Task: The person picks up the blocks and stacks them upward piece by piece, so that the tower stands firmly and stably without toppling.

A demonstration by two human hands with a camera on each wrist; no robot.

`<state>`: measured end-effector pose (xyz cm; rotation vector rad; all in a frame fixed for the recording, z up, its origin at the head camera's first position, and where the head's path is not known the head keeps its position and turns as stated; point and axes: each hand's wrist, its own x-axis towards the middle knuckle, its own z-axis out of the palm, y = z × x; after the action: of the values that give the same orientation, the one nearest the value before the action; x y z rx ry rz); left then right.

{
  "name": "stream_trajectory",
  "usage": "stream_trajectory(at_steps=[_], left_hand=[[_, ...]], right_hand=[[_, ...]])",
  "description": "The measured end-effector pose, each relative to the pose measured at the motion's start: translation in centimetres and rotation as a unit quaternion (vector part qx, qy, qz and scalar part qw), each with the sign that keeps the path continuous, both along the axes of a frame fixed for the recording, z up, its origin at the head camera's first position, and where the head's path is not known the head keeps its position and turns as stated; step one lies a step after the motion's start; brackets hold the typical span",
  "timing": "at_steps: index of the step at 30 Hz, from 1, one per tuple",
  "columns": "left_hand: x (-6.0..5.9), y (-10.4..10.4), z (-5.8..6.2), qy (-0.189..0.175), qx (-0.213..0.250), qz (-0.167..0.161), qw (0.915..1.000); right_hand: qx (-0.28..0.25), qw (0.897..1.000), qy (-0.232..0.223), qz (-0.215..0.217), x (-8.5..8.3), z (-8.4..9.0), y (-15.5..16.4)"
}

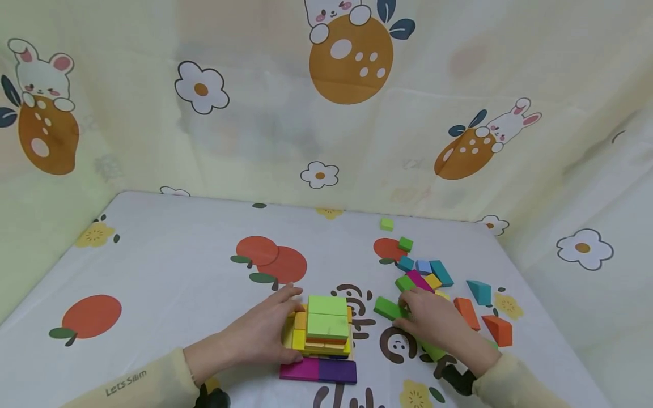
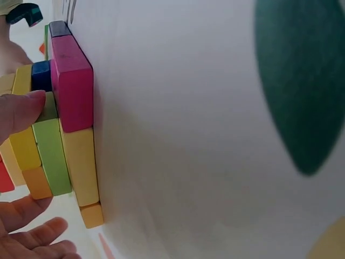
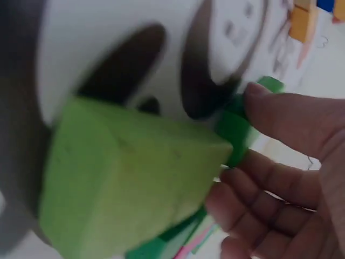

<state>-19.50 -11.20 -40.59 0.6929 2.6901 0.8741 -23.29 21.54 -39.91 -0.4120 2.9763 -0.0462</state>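
On the tabletop: a white cloth [image 1: 168, 266] printed with orange fruit, small flowers and dark lettering covers the whole surface.
Surround: pale yellow curtains [image 1: 255, 113] with rabbits, oranges and daisies close off the back and both sides.
Block stack [image 1: 321, 331]: near the front edge, centre; flat yellow and orange pieces in layers with two light green pieces on top.
Base pieces: a magenta block [image 1: 299, 369] and a purple block [image 1: 337, 371] lie side by side at the front foot of the stack.
Left hand [image 1: 267, 331]: fingers relaxed and fairly straight, resting against the left side of the stack; in the left wrist view the thumb [image 2: 19, 110] touches the stack's edge.
Right hand [image 1: 433, 320]: fingertips pinch a dark green block [image 1: 389, 308], which lies on the cloth just right of the stack.
Light green block [image 3: 124, 183]: fills the right wrist view, blurred, close to the palm.
Loose pile [image 1: 433, 277]: green, teal, blue, pink, yellow and orange blocks scattered beyond and to the right of the right hand.
Stray piece: one small green cube [image 1: 386, 224] lies apart, near the back curtain.
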Motion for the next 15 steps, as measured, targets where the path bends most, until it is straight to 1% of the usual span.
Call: stream_trajectory(at_steps=[2, 8, 12, 14, 15], left_hand=[[-0.03, -0.02, -0.03, 0.002, 0.000, -0.001, 1.0000], [-0.09, -0.06, -0.17, 0.011, 0.003, -0.002, 0.9999], [-0.16, -0.11, -0.34, 0.013, 0.004, -0.002, 0.9999], [-0.20, -0.12, -0.41, 0.010, 0.007, -0.002, 0.9999], [-0.23, -0.13, -0.43, 0.010, 0.008, -0.002, 0.9999]], right_hand=[[-0.018, 1.000, -0.005, 0.010, -0.01, -0.06, -0.09], [-0.050, 0.998, -0.020, -0.016, -0.06, -0.22, 0.43], [-0.060, 0.998, -0.030, -0.014, -0.30, -0.36, 0.66], [-0.065, 0.997, -0.025, -0.016, -0.28, -0.06, 0.60], [-0.072, 0.997, -0.014, -0.010, -0.26, 0.27, 0.51]])
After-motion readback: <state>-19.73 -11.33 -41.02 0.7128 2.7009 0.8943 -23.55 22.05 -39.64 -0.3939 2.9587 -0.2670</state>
